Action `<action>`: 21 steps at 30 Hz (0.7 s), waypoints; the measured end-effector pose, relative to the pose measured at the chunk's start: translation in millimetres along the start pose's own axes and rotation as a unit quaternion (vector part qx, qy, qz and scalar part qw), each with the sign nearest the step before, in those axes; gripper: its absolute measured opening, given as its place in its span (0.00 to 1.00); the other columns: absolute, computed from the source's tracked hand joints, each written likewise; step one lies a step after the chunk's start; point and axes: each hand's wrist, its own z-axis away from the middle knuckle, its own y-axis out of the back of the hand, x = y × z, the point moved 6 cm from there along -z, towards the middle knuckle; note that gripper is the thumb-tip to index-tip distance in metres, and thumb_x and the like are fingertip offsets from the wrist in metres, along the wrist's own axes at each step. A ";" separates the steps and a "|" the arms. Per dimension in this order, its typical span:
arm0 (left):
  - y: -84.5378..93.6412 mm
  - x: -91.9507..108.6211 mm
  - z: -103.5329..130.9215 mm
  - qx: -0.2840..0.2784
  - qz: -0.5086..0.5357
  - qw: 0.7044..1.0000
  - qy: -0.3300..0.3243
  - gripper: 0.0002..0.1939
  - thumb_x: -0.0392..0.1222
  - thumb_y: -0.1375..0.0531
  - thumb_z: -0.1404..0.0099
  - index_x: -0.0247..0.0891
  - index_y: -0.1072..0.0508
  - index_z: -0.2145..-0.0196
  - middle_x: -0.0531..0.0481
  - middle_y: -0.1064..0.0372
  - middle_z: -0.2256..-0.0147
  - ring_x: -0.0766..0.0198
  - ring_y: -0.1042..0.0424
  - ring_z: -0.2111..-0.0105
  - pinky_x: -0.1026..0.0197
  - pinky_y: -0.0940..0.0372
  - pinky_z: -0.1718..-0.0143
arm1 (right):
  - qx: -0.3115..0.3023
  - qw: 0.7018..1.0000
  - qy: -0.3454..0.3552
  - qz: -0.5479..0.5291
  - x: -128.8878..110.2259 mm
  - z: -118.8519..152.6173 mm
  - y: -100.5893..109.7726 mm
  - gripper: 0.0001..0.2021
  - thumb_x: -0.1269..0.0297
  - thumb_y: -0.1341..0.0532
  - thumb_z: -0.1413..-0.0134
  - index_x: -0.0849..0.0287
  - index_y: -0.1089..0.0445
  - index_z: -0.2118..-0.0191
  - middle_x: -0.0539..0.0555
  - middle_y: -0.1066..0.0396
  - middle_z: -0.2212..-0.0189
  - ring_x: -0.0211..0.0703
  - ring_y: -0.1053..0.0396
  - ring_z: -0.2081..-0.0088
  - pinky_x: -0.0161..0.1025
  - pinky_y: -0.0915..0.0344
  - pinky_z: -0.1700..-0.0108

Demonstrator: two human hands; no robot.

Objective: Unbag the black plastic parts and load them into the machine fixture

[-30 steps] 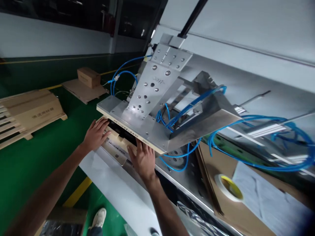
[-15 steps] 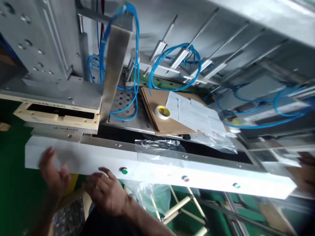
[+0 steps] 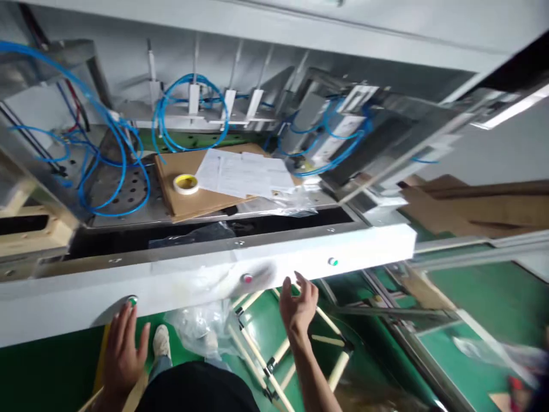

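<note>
My left hand point(image 3: 125, 346) is at the lower left of the white front panel point(image 3: 171, 286), its fingers stretched out. Its fingertips reach a green button point(image 3: 132, 300); whether they press it I cannot tell. My right hand point(image 3: 299, 300) is raised by the panel's lower edge with fingers apart and nothing in it. It lies between a red button point(image 3: 247, 278) and a second green button point(image 3: 333, 261). Clear plastic film point(image 3: 199, 326) hangs over the panel between my hands.
Behind the panel lie cardboard sheets point(image 3: 171, 203), a tape roll point(image 3: 186, 183) and white papers point(image 3: 240, 171). Blue air hoses point(image 3: 124, 166) loop in front of metal cylinders point(image 3: 194, 98). A frame of cream tubes point(image 3: 257, 349) stands below. Cardboard point(image 3: 463, 209) is at the right.
The view has swung to the right. My left hand has come to the left green button, and my right hand has moved right, past the red button. Both hands stay free of objects.
</note>
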 end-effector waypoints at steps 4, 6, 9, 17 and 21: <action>1.2 8.4 8.6 0.016 -0.031 0.999 0.023 0.44 0.43 0.39 0.26 0.50 0.58 0.22 0.33 0.41 0.29 0.32 0.32 0.35 0.24 0.29 0.41 | 0.032 0.997 -0.070 0.024 105.7 -48.5 0.2 0.27 0.53 0.48 0.35 0.71 0.25 0.46 0.70 0.25 0.59 0.60 0.28 0.56 0.55 0.30 0.51; 3.2 14.9 8.7 0.023 -0.050 0.998 0.031 0.43 0.44 0.40 0.26 0.48 0.57 0.22 0.31 0.40 0.30 0.31 0.31 0.36 0.24 0.29 0.43 | 0.026 0.997 -0.074 0.017 134.4 -62.2 -8.0 0.29 0.53 0.47 0.37 0.73 0.25 0.43 0.72 0.25 0.55 0.61 0.28 0.53 0.54 0.30 0.51; 7.6 26.6 3.3 0.036 -0.098 0.994 0.037 0.44 0.46 0.38 0.27 0.39 0.56 0.23 0.25 0.34 0.35 0.31 0.26 0.41 0.29 0.26 0.46 | 0.022 0.997 -0.074 -0.002 154.5 -67.7 -22.6 0.29 0.54 0.46 0.38 0.72 0.24 0.44 0.72 0.25 0.53 0.61 0.28 0.50 0.52 0.29 0.51; -0.2 44.3 -14.8 0.047 -0.176 0.977 0.109 0.38 0.51 0.45 0.23 0.33 0.54 0.24 0.26 0.25 0.44 0.42 0.19 0.53 0.44 0.27 0.53 | 0.078 0.991 -0.106 -0.028 165.0 -72.7 -43.3 0.23 0.58 0.46 0.38 0.66 0.21 0.50 0.74 0.25 0.57 0.68 0.28 0.55 0.63 0.32 0.55; -3.2 42.9 -15.1 0.043 -0.159 0.978 0.124 0.38 0.51 0.45 0.23 0.30 0.52 0.25 0.26 0.24 0.45 0.42 0.19 0.54 0.43 0.27 0.52 | 0.079 0.990 -0.115 -0.013 167.2 -77.0 -44.2 0.21 0.59 0.44 0.40 0.63 0.19 0.52 0.76 0.24 0.58 0.71 0.27 0.57 0.63 0.35 0.61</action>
